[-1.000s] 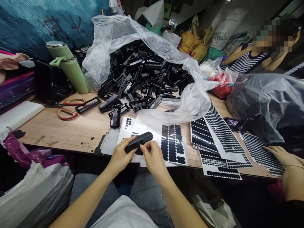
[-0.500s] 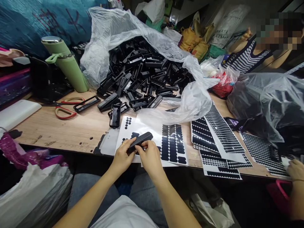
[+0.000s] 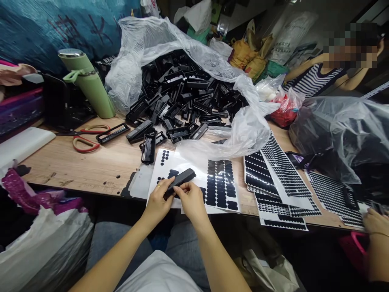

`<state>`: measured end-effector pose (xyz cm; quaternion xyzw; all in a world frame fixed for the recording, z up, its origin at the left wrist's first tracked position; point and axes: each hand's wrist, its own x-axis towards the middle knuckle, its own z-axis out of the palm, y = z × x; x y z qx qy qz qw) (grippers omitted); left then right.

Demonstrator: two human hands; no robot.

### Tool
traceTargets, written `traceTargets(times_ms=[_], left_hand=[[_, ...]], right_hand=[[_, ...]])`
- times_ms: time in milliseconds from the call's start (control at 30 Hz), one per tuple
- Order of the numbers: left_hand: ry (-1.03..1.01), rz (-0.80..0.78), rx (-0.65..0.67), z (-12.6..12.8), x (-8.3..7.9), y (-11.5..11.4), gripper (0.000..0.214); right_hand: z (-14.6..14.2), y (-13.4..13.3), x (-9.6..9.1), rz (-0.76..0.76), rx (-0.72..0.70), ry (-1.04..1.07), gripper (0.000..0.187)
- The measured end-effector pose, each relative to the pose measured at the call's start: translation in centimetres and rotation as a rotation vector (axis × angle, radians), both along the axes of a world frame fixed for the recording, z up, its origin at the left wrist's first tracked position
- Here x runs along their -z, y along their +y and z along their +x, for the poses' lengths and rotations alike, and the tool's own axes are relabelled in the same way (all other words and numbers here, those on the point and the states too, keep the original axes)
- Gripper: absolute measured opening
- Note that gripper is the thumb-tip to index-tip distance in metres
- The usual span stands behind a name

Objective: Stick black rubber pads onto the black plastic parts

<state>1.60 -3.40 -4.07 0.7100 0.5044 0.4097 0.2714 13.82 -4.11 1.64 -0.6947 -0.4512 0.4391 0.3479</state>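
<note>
A long black plastic piece with a ribbed top [image 3: 184, 177] is tilted over the table's front edge. My left hand [image 3: 159, 197] is closed around its near end. The fingers of my right hand [image 3: 191, 198] press against its right side near the same end; whether they pinch anything small I cannot make out. Beneath lies a white sheet of black stickers [image 3: 221, 182], some rounded strips and some dots, with bare patches on its left part. A similar black piece [image 3: 148, 149] stands just behind the sheet.
A clear plastic bag [image 3: 243, 134] spills a heap of black pieces [image 3: 182, 95]. Red-handled scissors [image 3: 86, 144] and a green flask [image 3: 94, 89] are at left. More sticker sheets [image 3: 282, 178] lie at right. A co-worker's hand [image 3: 377, 223] is at far right; another person sits behind.
My right fingers have shifted slightly down along the black piece. The view has moved a little. The co-worker's hand at far right has moved slightly, and the person behind has lowered a raised hand.
</note>
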Motion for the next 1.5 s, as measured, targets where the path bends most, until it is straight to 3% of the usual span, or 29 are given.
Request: traceTargets(times_ms=[100, 233, 433, 600, 1000, 1167, 1500], left_hand=[[0.005, -0.009, -0.013, 0.0, -0.1, 0.0, 0.044], [0.036, 0.003, -0.038, 0.2, 0.0, -0.2, 0.043], [0.097, 0.086, -0.073, 0.5, 0.5, -0.6, 0.044], [0.119, 0.101, -0.096, 0.7, 0.5, -0.8, 0.044], [0.18, 0.221, -0.09, 0.8, 1.3, -1.0, 0.046], [0.198, 0.231, -0.111, 1.0, 1.5, -1.2, 0.048], [0.175, 0.296, -0.119, 1.0, 2.1, -1.2, 0.05]], right_hand=[[-0.1, 0.0, 0.9, -0.02, -0.002, 0.158, 0.019], [-0.4, -0.1, 1.8, -0.008, 0.164, 0.383, 0.027], [-0.8, -0.2, 1.0, -0.171, 0.239, 0.652, 0.032], [-1.1, -0.3, 1.2, -0.13, 0.323, 0.682, 0.038], [-1.2, -0.6, 1.5, -0.101, 0.247, 0.641, 0.027], [-1.1, -0.7, 1.4, -0.122, 0.35, 0.737, 0.04], [-0.9, -0.6, 1.2, -0.175, 0.309, 0.75, 0.036]])
